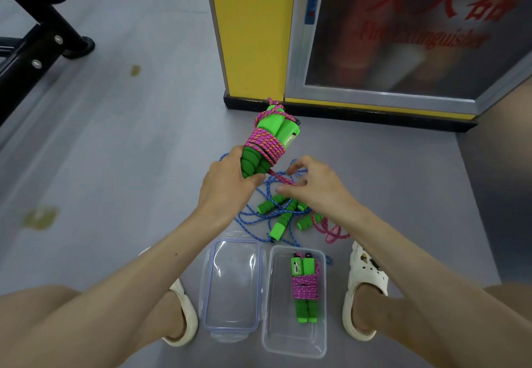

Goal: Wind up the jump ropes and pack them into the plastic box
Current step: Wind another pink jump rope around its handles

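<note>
Grey gym floor (129, 166), yellow pillar (253, 36) and fire extinguisher cabinet (403, 36) at the far edge. Person is squatting.

Plastic box (280, 324) is open at the near edge between the feet, lid (233, 284) touching its left side. One wound pink rope (305, 287) is already inside, lying along the box's length, foam ends toward the person.

Loose blue rope tangle (259, 220) with green handles lies just beyond the box, not wound yet.

Step in hand: finishing rope two. Left hand (227, 186) grips the pink-orange bundle (267, 140) by its foam ends. Long axis runs away and slightly right, caps aimed at the pillar base. Right hand (316, 186) pinches the free tail (280, 177), other fingers loosely spread.

Next, probably: last wraps, tuck the tail, drop it in parallel to the first. A slack tail risks unwinding.
</note>
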